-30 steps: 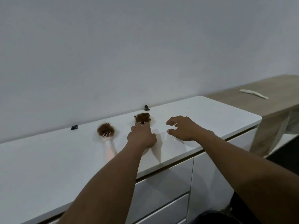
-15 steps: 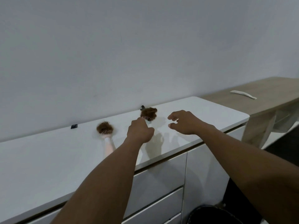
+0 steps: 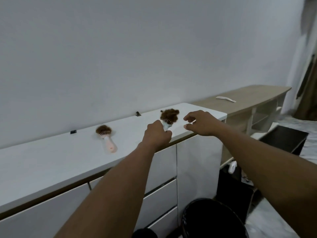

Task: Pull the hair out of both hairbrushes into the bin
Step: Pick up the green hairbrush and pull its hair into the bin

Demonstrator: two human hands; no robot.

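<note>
My left hand [image 3: 157, 134] grips the pale blue handle of a hairbrush [image 3: 167, 123], lifted above the white cabinet top [image 3: 51, 160]. A thick clump of brown hair [image 3: 170, 114] covers its bristles. My right hand [image 3: 199, 122] hovers just right of that clump, fingers apart and holding nothing. A second hairbrush with a pink handle [image 3: 109, 143] lies on the cabinet top to the left, its head full of brown hair [image 3: 103, 129]. The black bin [image 3: 212, 220] stands on the floor in front of the cabinet, below my right forearm.
Two small black clips [image 3: 73, 131] [image 3: 138, 114] sit by the wall on the cabinet top. A lower wooden desk [image 3: 248, 98] with a white comb-like object [image 3: 225, 99] stands to the right. White drawers [image 3: 159, 169] face me. A dark box [image 3: 283, 140] sits further right.
My left hand has lifted the blue-handled brush off the cabinet and carried it right. My right hand has stayed open beside it. The view has shifted, showing the bin below.
</note>
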